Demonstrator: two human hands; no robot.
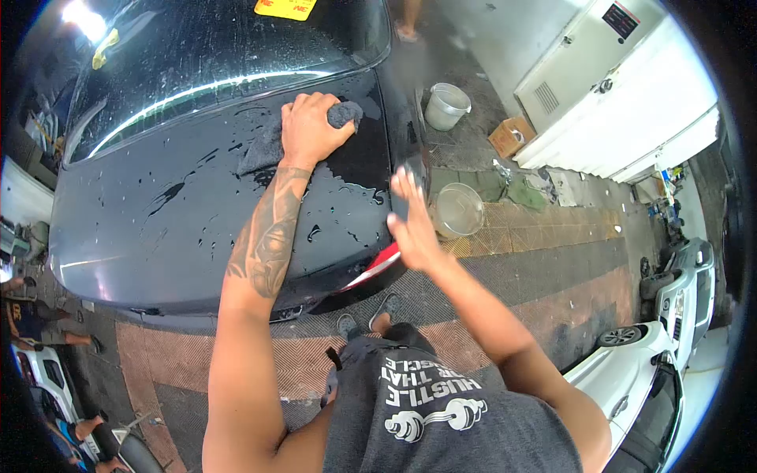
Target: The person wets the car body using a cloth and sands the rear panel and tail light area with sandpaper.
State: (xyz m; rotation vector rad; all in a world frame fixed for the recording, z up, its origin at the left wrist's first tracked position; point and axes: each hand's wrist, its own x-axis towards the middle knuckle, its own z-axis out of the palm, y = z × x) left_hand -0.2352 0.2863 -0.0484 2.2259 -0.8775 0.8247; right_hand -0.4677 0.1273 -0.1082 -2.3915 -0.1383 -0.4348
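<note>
While the left hand (311, 130) grips one bunched grey towel (264, 150) and presses it onto the wet trunk lid (173, 205) of a dark car, the right hand (414, 225) stands beside the rear corner, fingers extended and thumb apart, its palm bare. One towel, one red taillight (372, 268) and one yellow sticker (285, 8) on the rear window (205, 55) can be counted on or at the car; on the floor are two round containers, a whitish bucket (443, 118) and a clear tub (441, 217), plus one cardboard box (511, 137). Two shoes (386, 310) show below the trunk edge. The left hand covers the towel's middle, so its folds there are hidden; whether the right fingertips touch the bodywork, I cannot tell. The sticker is cut off by the top edge, and the lettering on the grey shirt (441, 394) is partly lost in creases. Another person's bare leg (408, 20) shows at the top, beyond the car. Along the right side stand a white door (583, 55), a nearer white car (643, 347) and a second white vehicle (698, 276); the clear tub sits just past the right hand, between the car and the cluttered wall.
</note>
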